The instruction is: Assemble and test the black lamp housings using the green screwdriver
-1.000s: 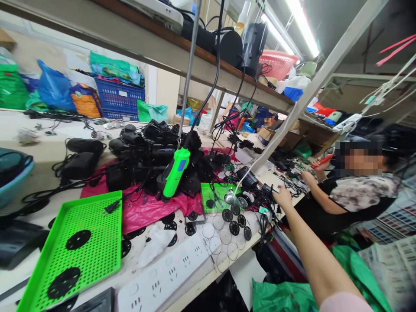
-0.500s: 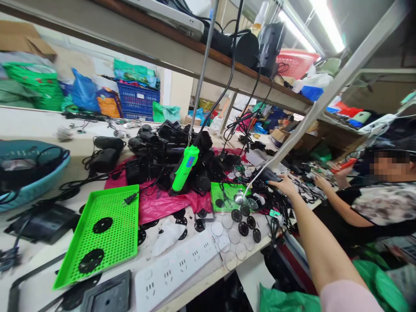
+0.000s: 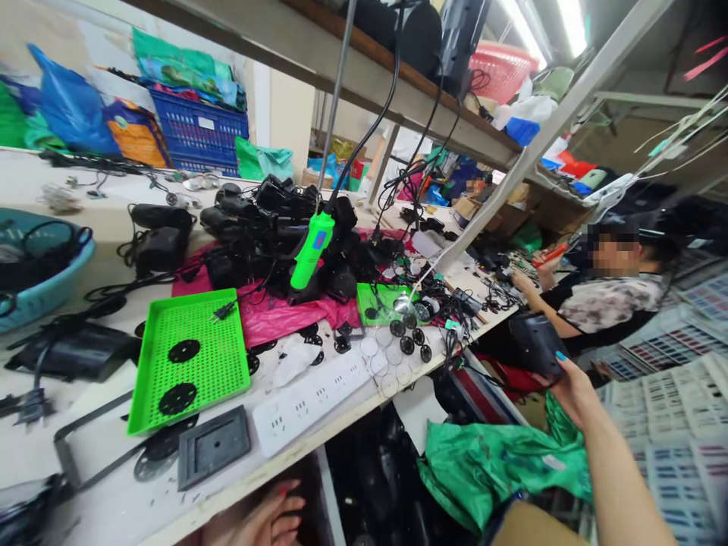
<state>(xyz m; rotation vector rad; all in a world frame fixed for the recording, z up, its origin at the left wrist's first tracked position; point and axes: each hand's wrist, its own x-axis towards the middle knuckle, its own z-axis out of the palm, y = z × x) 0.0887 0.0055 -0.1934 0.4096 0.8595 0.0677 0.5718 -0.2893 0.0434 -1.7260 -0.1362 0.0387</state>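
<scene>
My right hand [image 3: 572, 394] holds a dark, boxy device [image 3: 536, 345] off the table's right side, above a green plastic bag [image 3: 500, 462]. Low in the view, below the table edge, my left hand [image 3: 273, 519] has its fingers apart and nothing in them. Nearest to it on the table lie a black square frame piece [image 3: 214, 446] and a white power strip [image 3: 318, 387]. A bright green electric screwdriver [image 3: 312, 254] hangs over a heap of black housings [image 3: 250, 262]. Black discs lie in a green perforated tray [image 3: 224, 364].
Clear and black discs [image 3: 407, 346] lie near the table edge. A slanted metal post [image 3: 512, 182] rises on the right. Beyond it sits another person [image 3: 603, 303] with a red tool. A teal basket [image 3: 68, 280] stands at the left.
My right hand has come away from the far end of the table, bringing the dark device toward me. My left hand has come into view. The camera has turned right.
</scene>
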